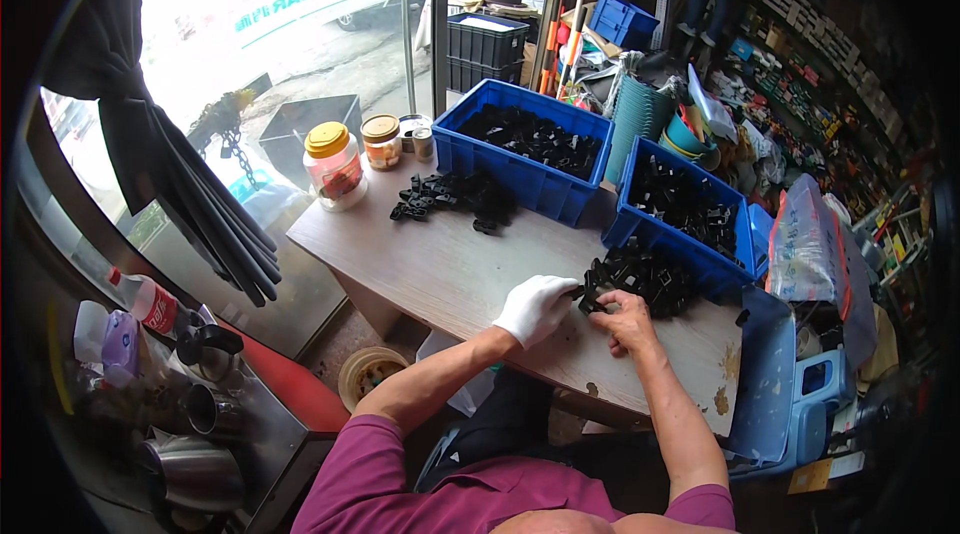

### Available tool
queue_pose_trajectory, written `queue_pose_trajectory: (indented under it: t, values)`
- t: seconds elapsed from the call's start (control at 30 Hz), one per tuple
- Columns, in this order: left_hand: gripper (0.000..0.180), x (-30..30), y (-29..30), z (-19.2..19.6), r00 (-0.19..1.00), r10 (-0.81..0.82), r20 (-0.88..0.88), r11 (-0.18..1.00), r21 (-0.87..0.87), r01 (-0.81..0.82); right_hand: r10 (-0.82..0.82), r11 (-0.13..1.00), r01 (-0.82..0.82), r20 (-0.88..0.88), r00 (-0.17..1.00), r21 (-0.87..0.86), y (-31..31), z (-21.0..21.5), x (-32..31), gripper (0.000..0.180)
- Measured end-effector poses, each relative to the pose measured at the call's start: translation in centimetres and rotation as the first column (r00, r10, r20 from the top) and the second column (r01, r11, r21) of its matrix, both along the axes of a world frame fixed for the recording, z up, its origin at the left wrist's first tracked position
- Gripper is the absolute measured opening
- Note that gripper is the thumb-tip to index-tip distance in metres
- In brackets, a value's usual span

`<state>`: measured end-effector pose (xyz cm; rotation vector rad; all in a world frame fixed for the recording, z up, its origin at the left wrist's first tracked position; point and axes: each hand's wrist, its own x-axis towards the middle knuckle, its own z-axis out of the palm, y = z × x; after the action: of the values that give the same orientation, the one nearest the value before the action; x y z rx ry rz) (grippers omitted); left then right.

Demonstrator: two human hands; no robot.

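My left hand [537,311], in a white glove, is closed with its fingertips on a small black plastic part [577,291] above the table's near side. Just right of it my bare right hand [627,322] curls its thumb and fingers together at the edge of a pile of black plastic parts [650,279]. A dark part shows at its fingertips, too small to make out fully. Farther left on the table [420,259] lies a second heap of similar black parts [455,196].
Two blue crates, one at the back [520,189] and one at the right [665,229], hold many black parts. Jars [330,169] stand at the table's far left corner. A light blue plastic stool [815,394] is beside the right edge. A metal pot [195,469] stands lower left.
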<state>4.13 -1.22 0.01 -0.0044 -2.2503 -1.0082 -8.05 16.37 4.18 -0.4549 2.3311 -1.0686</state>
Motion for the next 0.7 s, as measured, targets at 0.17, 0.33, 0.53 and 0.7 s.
queue_pose_trajectory:
  t: [0.17,0.33,0.53,0.7]
  values:
    - [0.027,-1.9,0.5,-0.2,0.997,-0.082,-0.015,0.983,-0.169,0.078,0.028,0.996,-0.029,-0.013,1.0,-0.081,1.0,-1.1,-0.3,0.027]
    - [0.026,-3.8,0.8,0.4,0.976,-0.212,0.055,0.919,-0.329,0.218,0.03,0.992,-0.036,-0.053,0.998,-0.118,1.6,-1.2,-1.0,0.029]
    - [0.028,-4.4,0.2,0.4,0.936,-0.351,-0.034,0.879,-0.358,0.316,0.013,0.991,-0.02,-0.053,0.999,-0.13,1.4,-2.0,-0.8,0.034]
    - [0.029,-5.5,0.7,-0.4,0.92,-0.391,-0.029,0.865,-0.352,0.357,-0.011,0.985,0.009,-0.011,1.0,-0.17,2.1,-1.9,-0.4,0.029]
